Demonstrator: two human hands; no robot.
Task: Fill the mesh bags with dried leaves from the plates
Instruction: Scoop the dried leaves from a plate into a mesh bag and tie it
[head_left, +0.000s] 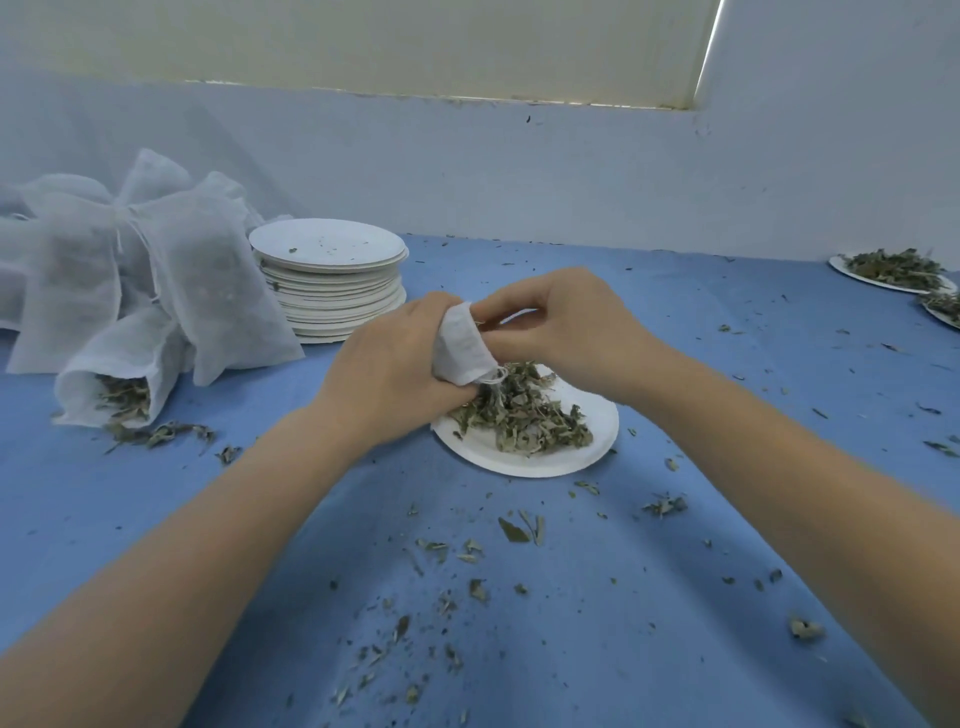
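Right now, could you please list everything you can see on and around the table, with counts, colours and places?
mesh bag in hand: one, white, held over the near plate
near plate: one, white, table centre, with green dried leaves
plate stack: one pile, white, back left
mesh bags: several, white, far left; one open bag lies on its side spilling leaves
far plates: two, white, right edge, heaped with leaves
tablecloth: one, blue, strewn with leaf scraps
wall: pale blue-white, behind the table
left hand: grips the bag
right hand: pinches the bag's top
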